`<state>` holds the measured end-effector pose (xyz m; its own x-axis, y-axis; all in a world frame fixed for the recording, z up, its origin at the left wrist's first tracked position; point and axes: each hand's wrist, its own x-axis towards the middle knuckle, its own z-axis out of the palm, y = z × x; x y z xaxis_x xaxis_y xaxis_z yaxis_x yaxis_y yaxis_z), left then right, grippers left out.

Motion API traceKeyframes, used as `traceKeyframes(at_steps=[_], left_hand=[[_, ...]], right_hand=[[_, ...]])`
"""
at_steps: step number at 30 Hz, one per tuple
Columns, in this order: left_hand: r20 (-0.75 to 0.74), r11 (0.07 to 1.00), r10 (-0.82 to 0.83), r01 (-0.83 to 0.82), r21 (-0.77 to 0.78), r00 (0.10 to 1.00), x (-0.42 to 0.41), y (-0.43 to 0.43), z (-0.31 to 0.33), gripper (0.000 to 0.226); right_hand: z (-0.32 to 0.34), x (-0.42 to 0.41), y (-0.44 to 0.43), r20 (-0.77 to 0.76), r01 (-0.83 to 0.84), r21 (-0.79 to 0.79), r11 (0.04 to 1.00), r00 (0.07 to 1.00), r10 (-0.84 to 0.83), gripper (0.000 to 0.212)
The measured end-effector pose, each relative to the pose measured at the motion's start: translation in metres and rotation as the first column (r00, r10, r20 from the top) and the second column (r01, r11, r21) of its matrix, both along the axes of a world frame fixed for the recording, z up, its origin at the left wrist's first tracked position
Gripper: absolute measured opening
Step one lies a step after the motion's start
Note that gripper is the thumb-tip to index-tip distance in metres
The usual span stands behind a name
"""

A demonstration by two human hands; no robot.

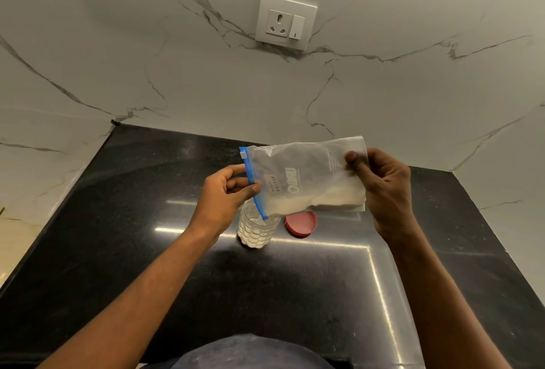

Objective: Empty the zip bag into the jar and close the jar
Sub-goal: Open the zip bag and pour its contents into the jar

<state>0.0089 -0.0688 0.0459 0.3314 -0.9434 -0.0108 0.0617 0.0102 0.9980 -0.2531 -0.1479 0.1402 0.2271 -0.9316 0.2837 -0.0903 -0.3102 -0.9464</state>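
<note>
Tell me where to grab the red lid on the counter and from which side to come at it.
Grip the red lid across its rim, coming straight down from above. It lies flat on the black counter, low and round, so only the edge offers purchase. The jar stands close on its left and the bag hangs above, so the right side is probably clearer.

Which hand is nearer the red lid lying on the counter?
Hard to call, perhaps the right. The right hand holds the zip bag's bottom end, above and right of the red lid. The left hand pinches the zip end over the jar, left of the lid.
</note>
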Motion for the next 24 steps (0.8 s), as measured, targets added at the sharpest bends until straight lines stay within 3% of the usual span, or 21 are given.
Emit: traceKeyframes(at_steps=[9,24], left_hand=[[0.001,1.000,-0.003,0.003,-0.001,1.000,0.001,-0.001,-0.003,0.041],[-0.034,1.000,-0.001,0.000,-0.028,0.999,0.000,-0.002,-0.001,0.036]], right_hand=[[0.008,0.005,-0.002,-0.044,-0.026,-0.164,0.986,0.999,0.019,0.016],[0.012,0.005,-0.005,-0.093,0.007,-0.201,0.980,0.995,-0.026,0.008]])
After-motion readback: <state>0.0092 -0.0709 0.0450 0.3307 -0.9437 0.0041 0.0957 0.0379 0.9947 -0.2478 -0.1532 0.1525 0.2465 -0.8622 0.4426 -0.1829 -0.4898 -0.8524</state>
